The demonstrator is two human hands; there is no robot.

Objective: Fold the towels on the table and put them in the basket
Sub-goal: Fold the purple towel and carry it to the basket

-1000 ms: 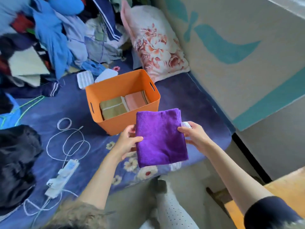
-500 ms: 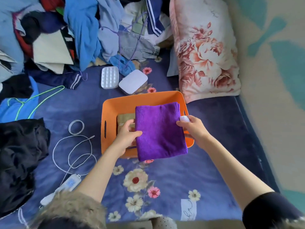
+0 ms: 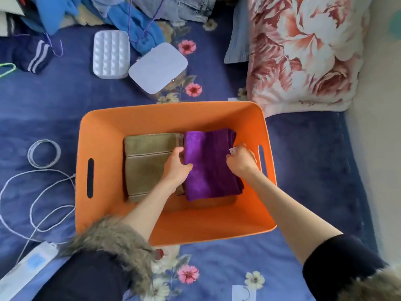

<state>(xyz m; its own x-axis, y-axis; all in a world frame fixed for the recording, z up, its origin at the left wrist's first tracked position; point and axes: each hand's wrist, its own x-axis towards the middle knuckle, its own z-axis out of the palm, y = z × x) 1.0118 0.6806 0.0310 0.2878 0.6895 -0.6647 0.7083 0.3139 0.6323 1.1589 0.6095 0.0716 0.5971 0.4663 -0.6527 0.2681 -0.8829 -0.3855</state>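
The folded purple microfibre towel [image 3: 211, 166] lies in the right half of the orange rectangular plastic basket [image 3: 104, 135], its long edges running near to far. The left hand [image 3: 178, 168] grips its left edge, fingers curled under the fold and thumb on top; the right hand [image 3: 240, 159] pinches its right edge, closed around the cloth and a small white tag [image 3: 232, 150]. Just beside it on the left, edge to edge, lies a folded olive-brown towel [image 3: 149, 164] with pale stripes. A strip of bare orange floor shows along the near side of both towels, and the right hand sits close to the right wall with its slotted handle [image 3: 261, 158].

The basket stands on a navy floral bedspread [image 3: 303, 161]. To the left trail white cables [image 3: 39, 187]; farther off lie a white lidded box [image 3: 158, 66] and a white dimpled tray [image 3: 111, 54]. A pink floral pillow [image 3: 303, 51] lies at the far right.
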